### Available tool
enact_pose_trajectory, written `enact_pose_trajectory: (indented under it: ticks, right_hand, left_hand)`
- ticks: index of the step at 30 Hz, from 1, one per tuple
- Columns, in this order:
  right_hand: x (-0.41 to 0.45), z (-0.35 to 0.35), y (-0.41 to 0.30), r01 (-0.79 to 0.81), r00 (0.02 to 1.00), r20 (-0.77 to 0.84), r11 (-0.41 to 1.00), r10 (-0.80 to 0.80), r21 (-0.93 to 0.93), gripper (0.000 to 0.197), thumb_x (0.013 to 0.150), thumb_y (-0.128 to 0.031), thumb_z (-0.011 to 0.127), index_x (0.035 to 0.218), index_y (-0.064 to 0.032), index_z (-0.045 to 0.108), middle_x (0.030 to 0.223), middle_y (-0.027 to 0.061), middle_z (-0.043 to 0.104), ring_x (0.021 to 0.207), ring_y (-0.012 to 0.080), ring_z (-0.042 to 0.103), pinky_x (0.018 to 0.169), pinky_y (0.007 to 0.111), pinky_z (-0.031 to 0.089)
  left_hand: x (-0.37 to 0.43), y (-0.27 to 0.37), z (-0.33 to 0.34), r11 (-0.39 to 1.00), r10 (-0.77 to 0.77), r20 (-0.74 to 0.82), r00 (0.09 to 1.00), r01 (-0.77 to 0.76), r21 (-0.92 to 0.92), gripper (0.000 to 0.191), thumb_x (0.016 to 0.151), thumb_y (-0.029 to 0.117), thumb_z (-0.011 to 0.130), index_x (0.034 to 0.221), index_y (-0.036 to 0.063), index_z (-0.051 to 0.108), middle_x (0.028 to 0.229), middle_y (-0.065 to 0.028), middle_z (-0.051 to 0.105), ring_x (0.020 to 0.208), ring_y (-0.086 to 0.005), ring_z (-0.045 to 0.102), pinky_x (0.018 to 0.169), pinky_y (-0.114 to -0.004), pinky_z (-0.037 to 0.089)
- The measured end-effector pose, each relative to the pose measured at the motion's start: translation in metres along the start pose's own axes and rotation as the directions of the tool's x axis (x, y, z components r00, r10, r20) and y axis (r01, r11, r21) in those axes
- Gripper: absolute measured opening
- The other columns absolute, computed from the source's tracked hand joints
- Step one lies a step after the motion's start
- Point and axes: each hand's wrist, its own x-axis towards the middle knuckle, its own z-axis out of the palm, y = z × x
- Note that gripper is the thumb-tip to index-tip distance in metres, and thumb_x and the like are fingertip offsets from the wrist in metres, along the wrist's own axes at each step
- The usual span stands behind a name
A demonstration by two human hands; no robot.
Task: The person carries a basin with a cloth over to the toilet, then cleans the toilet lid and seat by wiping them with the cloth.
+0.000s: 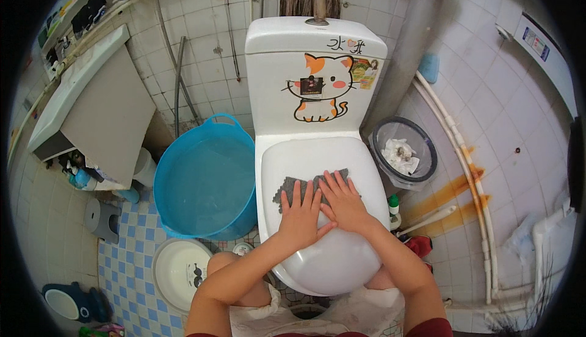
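Observation:
A grey cloth with zigzag edges [289, 186] lies spread on the closed white toilet lid [329, 254]. My left hand [300, 218] rests flat on the cloth's left part, fingers spread. Flat on its right part lies my right hand [345, 202], also with fingers apart; the thumbs are close together near the middle of the lid. Both palms cover part of the cloth. Behind the lid stands the toilet's cistern [274, 94], bearing a cat sticker [327, 85].
Left of the toilet stands a blue tub of water [206, 186], with a white basin [176, 268] in front of it. On the right are a lined waste bin [430, 158] holding crumpled tissue, a green-capped bottle [393, 202] and wall pipes [476, 199].

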Motion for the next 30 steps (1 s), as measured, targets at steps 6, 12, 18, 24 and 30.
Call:
enact_pose_trajectory:
  ticks: [6,12,18,24,30]
  right_hand:
    - [0.034,0.005,0.024,-0.083,0.997,-0.006,0.997,0.083,0.001,0.060,0.090,-0.035,0.050,0.140,-0.0056,0.036,0.152,0.0129,0.022,0.141,0.0343,0.017,0.111,0.052,0.017]
    - [0.045,0.000,0.030,-0.142,0.989,0.035,0.990,0.142,0.022,0.062,0.090,-0.037,0.049,0.141,-0.0061,0.035,0.153,0.0129,0.020,0.141,0.0336,0.015,0.113,0.050,0.013]
    - [0.009,-0.001,0.028,-0.100,0.994,0.034,0.995,0.100,0.011,0.062,0.091,-0.038,0.048,0.141,-0.0054,0.035,0.153,0.0149,0.018,0.141,0.0353,0.013,0.112,0.052,0.013]
    - [-0.039,-0.006,0.026,-0.070,0.997,0.036,0.997,0.069,0.017,0.063,0.089,-0.036,0.051,0.141,-0.0040,0.034,0.153,0.0159,0.017,0.141,0.0366,0.012,0.111,0.054,0.014]
    - [-0.059,-0.011,0.031,-0.087,0.995,0.044,0.994,0.084,0.063,0.062,0.088,-0.032,0.052,0.141,-0.0035,0.033,0.153,0.0151,0.017,0.142,0.0355,0.012,0.110,0.055,0.015]
  left_hand:
    - [0.038,-0.017,0.006,1.000,-0.030,-0.009,1.000,0.030,0.000,0.084,0.082,0.059,0.054,0.141,0.0022,0.034,0.148,-0.0208,0.028,0.135,-0.0446,0.023,0.100,-0.066,0.022]
    - [0.049,-0.020,0.008,0.999,-0.036,0.000,0.999,0.036,-0.022,0.082,0.084,0.057,0.052,0.141,0.0022,0.034,0.148,-0.0197,0.028,0.136,-0.0413,0.024,0.101,-0.062,0.023]
    - [0.026,0.000,0.005,1.000,0.024,0.061,0.998,-0.025,0.012,0.083,0.084,0.060,0.050,0.139,-0.0007,0.035,0.148,-0.0222,0.026,0.136,-0.0429,0.023,0.100,-0.062,0.025]
    - [0.001,0.044,0.000,0.993,0.062,0.092,0.994,-0.071,0.091,0.088,0.081,0.066,0.048,0.137,-0.0007,0.040,0.145,-0.0215,0.031,0.133,-0.0415,0.027,0.096,-0.058,0.031]
    - [0.005,0.059,0.005,0.992,0.124,0.125,0.984,-0.127,0.014,0.087,0.081,0.064,0.050,0.137,-0.0019,0.037,0.145,-0.0253,0.029,0.133,-0.0453,0.027,0.095,-0.064,0.029]
